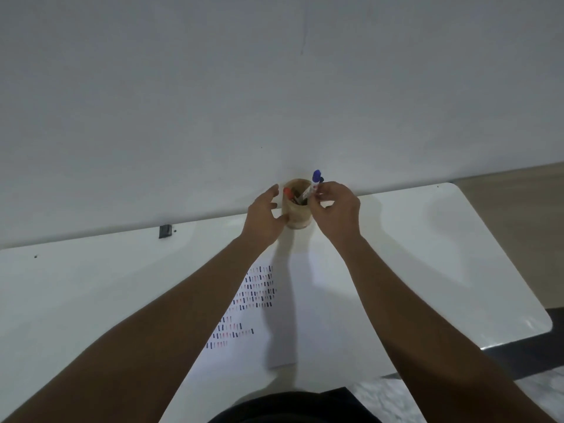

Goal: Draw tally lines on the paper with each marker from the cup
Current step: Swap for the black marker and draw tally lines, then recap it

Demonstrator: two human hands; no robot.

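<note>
Right hand (334,209) grip pinched on blue-capped marker (314,184), long axis near upright, lower end at cup (297,209) mouth by worktop far edge. Left hand (265,216) open, cupping cup's side. Paper (259,315) lies nearer body.

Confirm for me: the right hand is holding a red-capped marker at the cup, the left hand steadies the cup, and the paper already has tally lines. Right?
Not quite. In the head view the marker in the right hand has a blue cap, not red; a red-capped one sits in the cup. The left hand is at the cup's side, and the paper already has tally lines.
</note>
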